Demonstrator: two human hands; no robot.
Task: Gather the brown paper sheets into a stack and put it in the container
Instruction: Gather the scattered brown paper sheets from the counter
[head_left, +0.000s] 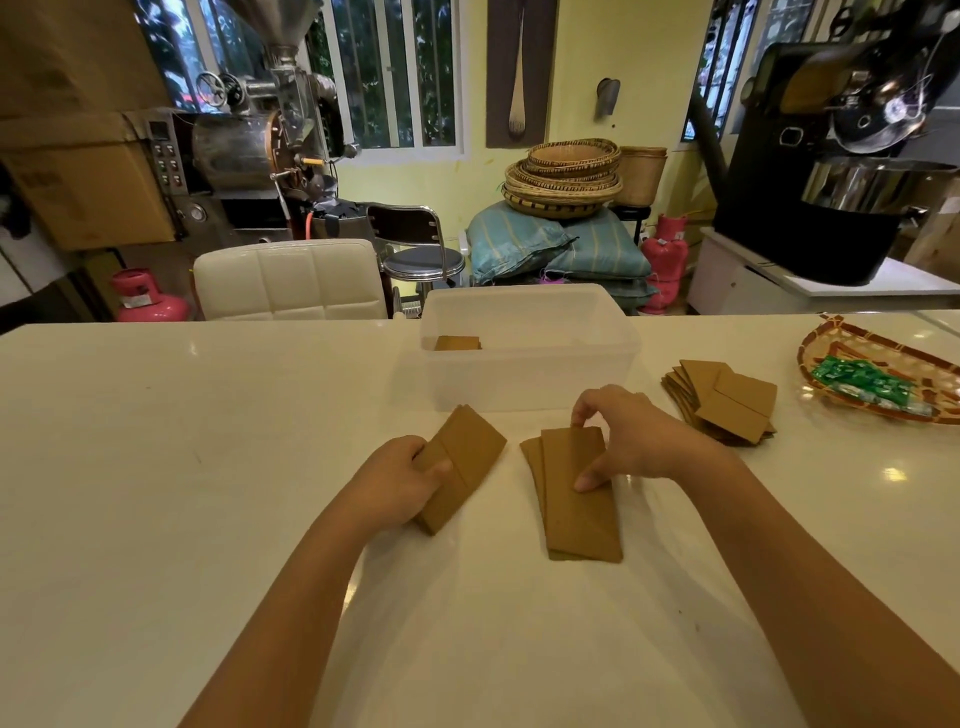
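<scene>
My left hand (410, 480) is closed around a small stack of brown paper sheets (462, 465), thumb on top, the stack angled away from me. My right hand (626, 439) rests on a second, fanned group of sheets (576, 499) lying flat on the white table (208, 467), thumb and fingertips pressing the top sheet, not clasping it. Just beyond both hands stands the clear plastic container (530, 348), with a few brown sheets (457, 343) inside at its left. To the right of my right hand lies a loose pile of sheets (727, 400); farther right, a woven basket (878, 374).
</scene>
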